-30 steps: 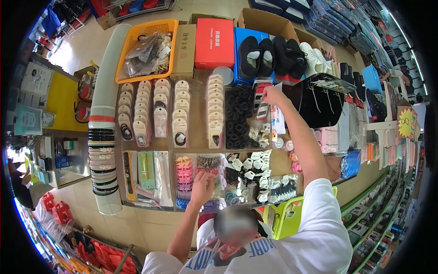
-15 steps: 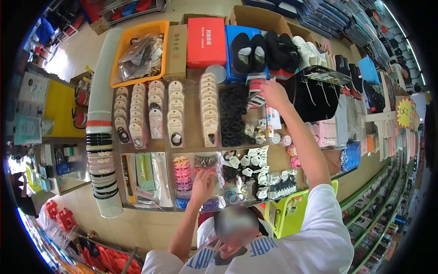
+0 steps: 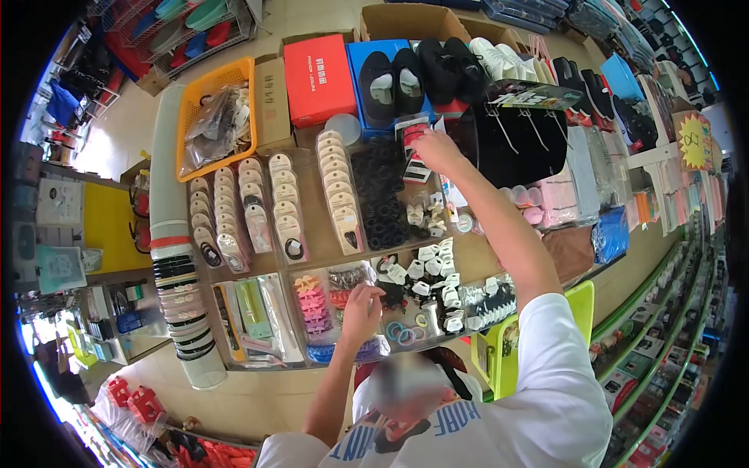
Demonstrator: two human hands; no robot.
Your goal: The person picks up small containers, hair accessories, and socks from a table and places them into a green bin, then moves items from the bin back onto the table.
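Right hand (image 3: pixel 435 150) is up at the far side of the black hair-tie pile (image 3: pixel 380 195), fingers pinching the edge of a carded hair-clip pack (image 3: pixel 413 148) with red and black pieces; the pack stands at the back of the worktop (image 3: pixel 320 234), just in front of the blue shoe box (image 3: pixel 353 58). Left hand (image 3: pixel 361 306) sits on the near side of that pile, fingers curled over a tray of small dark clips (image 3: pixel 349 279), beside the pink bow clips (image 3: pixel 311 300); whether it actually grips one, cannot tell.

Change since a second ago: the right hand has drawn slightly nearer, from over the card stack down onto the pack, so the pack is now in its hold. The left hand has barely moved, staying over the same tray. Judging by this, the sorting is centred on the pack, with the left hand idle.

Against the earlier frame the whole view has tilted and shifted: the orange basket (image 3: pixel 214 121) and red box (image 3: pixel 318 70) appear further left and higher, the black display stand (image 3: pixel 519 140) closer to centre.
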